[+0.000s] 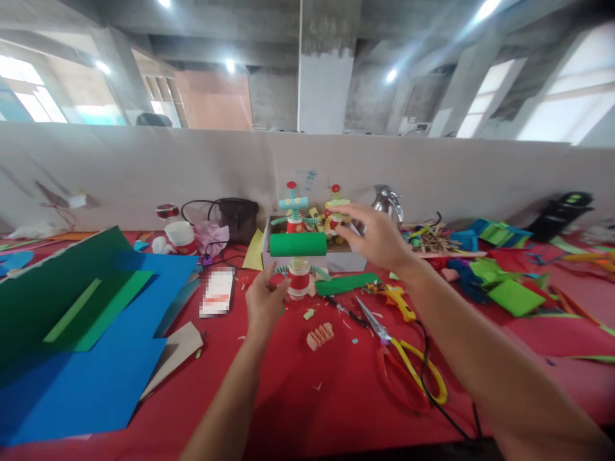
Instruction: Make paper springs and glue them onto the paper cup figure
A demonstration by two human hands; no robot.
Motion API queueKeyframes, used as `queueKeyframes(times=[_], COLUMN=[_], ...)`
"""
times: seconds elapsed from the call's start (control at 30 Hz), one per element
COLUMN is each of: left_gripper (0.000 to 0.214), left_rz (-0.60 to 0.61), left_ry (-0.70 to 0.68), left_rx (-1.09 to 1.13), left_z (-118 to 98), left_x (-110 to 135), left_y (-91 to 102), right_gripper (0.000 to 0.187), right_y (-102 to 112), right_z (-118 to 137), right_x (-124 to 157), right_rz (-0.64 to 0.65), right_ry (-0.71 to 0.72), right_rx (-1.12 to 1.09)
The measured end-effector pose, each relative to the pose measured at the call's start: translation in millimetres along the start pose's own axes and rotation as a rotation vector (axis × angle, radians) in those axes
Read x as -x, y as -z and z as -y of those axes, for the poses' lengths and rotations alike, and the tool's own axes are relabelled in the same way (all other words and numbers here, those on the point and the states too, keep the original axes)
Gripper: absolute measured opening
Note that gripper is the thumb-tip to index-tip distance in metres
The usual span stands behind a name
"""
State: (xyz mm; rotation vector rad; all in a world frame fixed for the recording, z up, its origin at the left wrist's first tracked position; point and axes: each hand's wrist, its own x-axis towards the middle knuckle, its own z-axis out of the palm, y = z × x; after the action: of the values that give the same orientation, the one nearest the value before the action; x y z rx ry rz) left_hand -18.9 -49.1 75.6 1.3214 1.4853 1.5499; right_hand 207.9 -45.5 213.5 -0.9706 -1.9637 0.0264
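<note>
A paper figure stands on the table in front of me, with a green paper roll (298,244) as its head, a red-and-white paper cup (298,282) as its body and folded green paper arms. My left hand (263,301) is at the cup's left side, thumb and index finger apart; whether it touches the cup I cannot tell. My right hand (377,235) is raised to the right of the roll, its thumb and fingers spread, holding nothing visible. Behind its fingertips, a yellow-headed figure (337,205) stands beside a blue-headed figure (293,203) at a white box (346,260).
Scissors (391,346), a yellow glue gun (400,301) with its cable and a folded paper strip (319,335) lie on the red table. Blue sheets (96,390) are at left, near a phone (217,292). Paper scraps (516,294) lie right; a kettle (387,202) stands behind.
</note>
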Motion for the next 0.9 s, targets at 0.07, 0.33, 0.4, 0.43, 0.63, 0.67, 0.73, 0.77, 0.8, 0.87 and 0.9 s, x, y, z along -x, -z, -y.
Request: queueKeyframes(times=[0.07,0.33,0.4,0.43,0.63,0.67,0.73,0.77,0.8,0.87,0.9], left_gripper=[0.049,0.020,0.026,0.029,0.039,0.037,0.037,0.040,0.044,0.052,0.055], left_rz=[-0.032,0.099,0.111,0.106,0.001,-0.019,-0.066,-0.098,-0.149,-0.172,-0.183], left_ry=[-0.010,0.039,0.067,0.075,0.026,0.001,-0.060,-0.086,-0.100,-0.100,-0.106], left_rx=[0.004,-0.150,-0.146,-0.144,-0.047,-0.028,0.005,0.014,0.036,0.027,0.009], left_z=[6,37,39,39,26,23,15,11,6,-4,-9], left_x=[10,72,79,80,65,60,46,39,31,16,10], left_y=[9.7,25.3,25.8,26.6,29.2,26.3,15.7,8.2,-0.5,-19.3,-28.4], right_gripper=[0.017,0.027,0.027,0.027,0.013,0.015,0.026,0.032,0.037,0.044,0.047], right_y=[1,-72,-84,-88,-75,-69,-57,-53,-49,-48,-50], right_z=[11,60,68,70,47,39,25,18,12,3,-1], right_x=[31,172,187,191,163,148,110,88,67,28,11], right_rz=[-0.207,0.091,0.119,0.129,-0.097,-0.166,-0.183,-0.165,-0.110,0.041,0.117], right_ry=[-0.151,-0.464,-0.484,-0.490,-0.440,-0.392,-0.222,-0.150,-0.084,0.009,0.038], right_rx=[-0.070,-0.348,-0.403,-0.419,-0.324,-0.248,-0.064,0.014,0.081,0.170,0.181])
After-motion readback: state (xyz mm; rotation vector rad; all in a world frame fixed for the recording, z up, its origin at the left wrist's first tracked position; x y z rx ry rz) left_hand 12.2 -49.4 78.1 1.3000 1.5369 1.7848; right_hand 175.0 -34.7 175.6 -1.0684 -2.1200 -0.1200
